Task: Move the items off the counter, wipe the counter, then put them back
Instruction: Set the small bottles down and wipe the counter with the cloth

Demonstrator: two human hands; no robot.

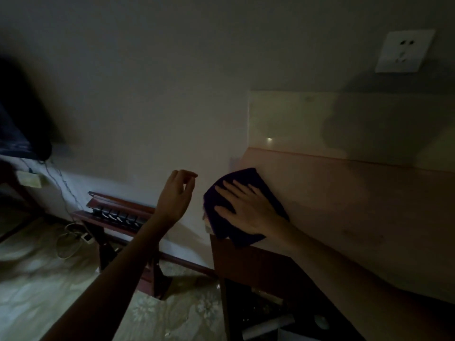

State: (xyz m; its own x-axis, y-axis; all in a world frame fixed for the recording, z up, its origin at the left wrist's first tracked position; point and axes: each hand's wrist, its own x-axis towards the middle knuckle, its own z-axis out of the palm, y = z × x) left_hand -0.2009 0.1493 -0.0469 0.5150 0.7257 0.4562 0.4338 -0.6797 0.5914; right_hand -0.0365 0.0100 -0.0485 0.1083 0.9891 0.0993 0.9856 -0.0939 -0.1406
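A dark purple cloth (pixel 248 178) lies at the left end of the pale wooden counter (pixel 344 207), partly hanging over the corner. My right hand (pixel 246 207) presses flat on the cloth with its fingers spread. Just left of the counter's edge, my left hand (pixel 176 193) hangs in the air with fingers loosely curled and holds nothing. The scene is dim. No other items show on the counter's surface.
A white wall socket (pixel 405 51) sits above the counter at the right. Below the counter an open dark compartment (pixel 270 311) holds several dim objects. A dark red wooden rack (pixel 115 215) and a coiled cable (pixel 71 239) stand on the floor at the left.
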